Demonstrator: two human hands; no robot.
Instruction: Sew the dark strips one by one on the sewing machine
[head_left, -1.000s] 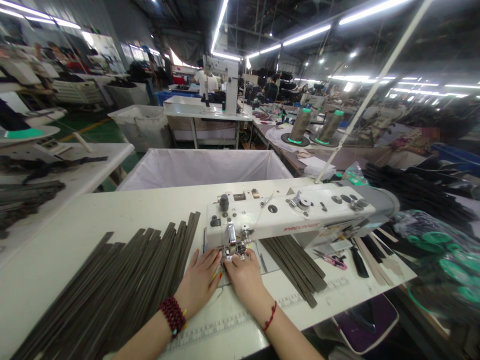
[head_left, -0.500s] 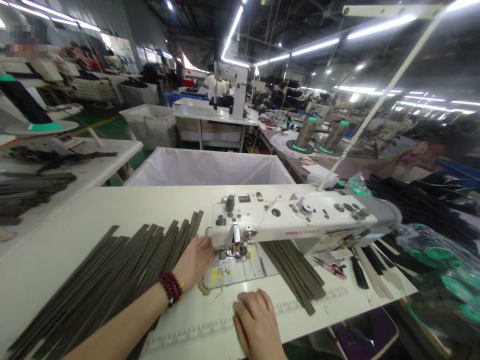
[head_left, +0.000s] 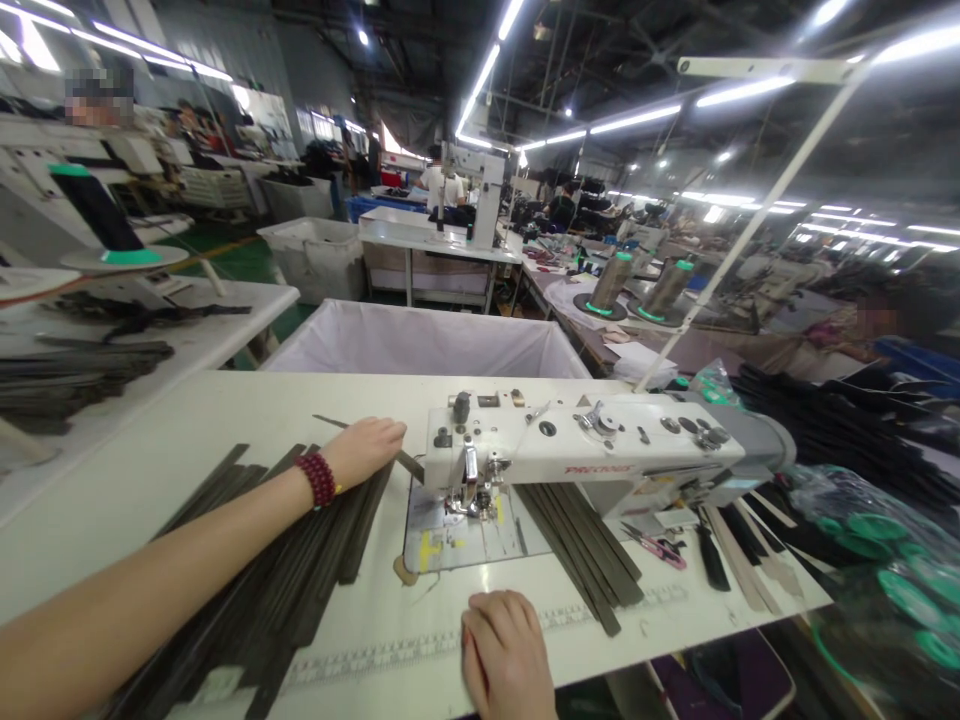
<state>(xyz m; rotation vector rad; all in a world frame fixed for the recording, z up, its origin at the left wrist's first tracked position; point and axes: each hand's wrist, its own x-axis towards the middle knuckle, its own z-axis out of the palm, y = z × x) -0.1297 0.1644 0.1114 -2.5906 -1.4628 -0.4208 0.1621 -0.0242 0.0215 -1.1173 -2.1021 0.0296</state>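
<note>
My left hand [head_left: 365,448] reaches across the table and is closed on a dark grey strip [head_left: 409,464] that sticks out on both sides of it, just left of the sewing machine head [head_left: 577,450]. Under my forearm lies a fanned pile of dark grey strips [head_left: 300,560]. My right hand [head_left: 506,655] rests on the front edge of the white table [head_left: 187,430], fingers curled, holding nothing that I can see. The needle and presser foot [head_left: 472,495] stand over the metal plate with nothing under them.
A smaller stack of strips [head_left: 581,550] lies right of the needle, with pink scissors [head_left: 660,545] and dark tools beyond. A white-lined bin [head_left: 420,340] stands behind the table. Thread cones [head_left: 611,280] and other workstations fill the background, with people working there.
My left hand left the needle area, moved up and left, and took hold of a strip beside the machine head. My right hand drew back from the presser foot to the table's front edge.
</note>
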